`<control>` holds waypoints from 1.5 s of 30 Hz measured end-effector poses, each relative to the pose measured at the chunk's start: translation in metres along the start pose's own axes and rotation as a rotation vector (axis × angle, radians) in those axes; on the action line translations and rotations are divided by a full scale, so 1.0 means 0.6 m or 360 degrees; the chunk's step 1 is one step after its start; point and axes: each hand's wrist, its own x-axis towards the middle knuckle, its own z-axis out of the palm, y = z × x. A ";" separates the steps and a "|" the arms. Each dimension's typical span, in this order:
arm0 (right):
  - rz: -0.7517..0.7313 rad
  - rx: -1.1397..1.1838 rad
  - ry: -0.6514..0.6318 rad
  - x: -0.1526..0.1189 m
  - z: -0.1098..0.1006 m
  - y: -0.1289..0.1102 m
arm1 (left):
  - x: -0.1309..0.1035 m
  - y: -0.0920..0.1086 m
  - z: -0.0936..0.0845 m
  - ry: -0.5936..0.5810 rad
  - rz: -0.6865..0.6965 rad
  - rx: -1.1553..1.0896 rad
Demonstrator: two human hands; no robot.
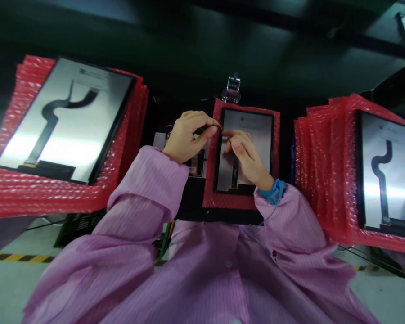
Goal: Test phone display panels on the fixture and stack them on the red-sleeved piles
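A display panel [256,155] with a silvery back lies on a red bubble-wrap sheet [211,189] in front of me. At its upper left edge, my left hand [191,135] pinches a small amber-brown strip [219,127] between thumb and fingertips. My right hand [246,155] is over the panel, its fingers curled and the index fingertip close to the strip's end. Whether the right fingers grip anything is hidden. Below that hand a dark flex cable [235,173] runs down to the panel's lower edge; its upper part is covered.
To the left, a panel with a branched dark cable [50,112] tops a stack of red bubble wrap [6,189]. Another stack [324,180] on the right carries a panel with a single curved cable [384,180]. A metal counter-like device [233,85] stands behind the middle panel.
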 end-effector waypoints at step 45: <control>-0.0170 -0.0314 -0.0047 0.006 -0.008 0.013 | -0.003 0.016 -0.004 -0.0454 -0.0116 0.0042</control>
